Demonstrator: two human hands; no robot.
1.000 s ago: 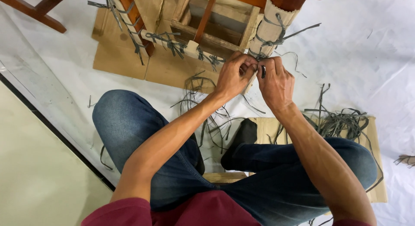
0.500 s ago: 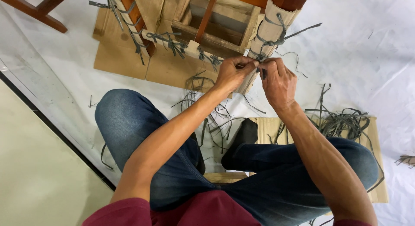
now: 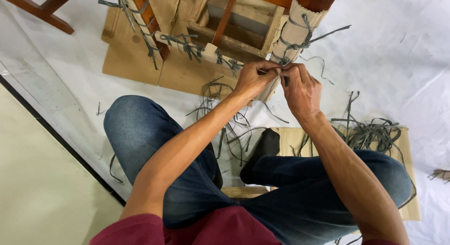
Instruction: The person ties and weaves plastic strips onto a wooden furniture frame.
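Observation:
I sit cross-legged in blue jeans on a white sheet. My left hand (image 3: pixel 253 78) and my right hand (image 3: pixel 300 88) meet at the cardboard-wrapped leg (image 3: pixel 295 31) of a wooden piece of furniture (image 3: pixel 243 24). Both hands pinch the ends of a grey plastic strap (image 3: pixel 281 67) tied around that leg. More grey straps (image 3: pixel 187 45) bind cardboard along the lower wooden rail. Other knots on the wrapped leg show loose strap tails sticking out to the right.
Flat cardboard (image 3: pixel 136 62) lies under the furniture. Loose grey straps (image 3: pixel 370 132) pile on another cardboard sheet by my right knee, and more (image 3: pixel 225 118) lie between my legs. A dark wooden leg (image 3: pixel 42 10) crosses the top left. A pale floor (image 3: pixel 42 188) lies at left.
Both hands have stayed at the same knot on the wrapped leg, with only small finger movements on the strap. The view has shifted slightly.

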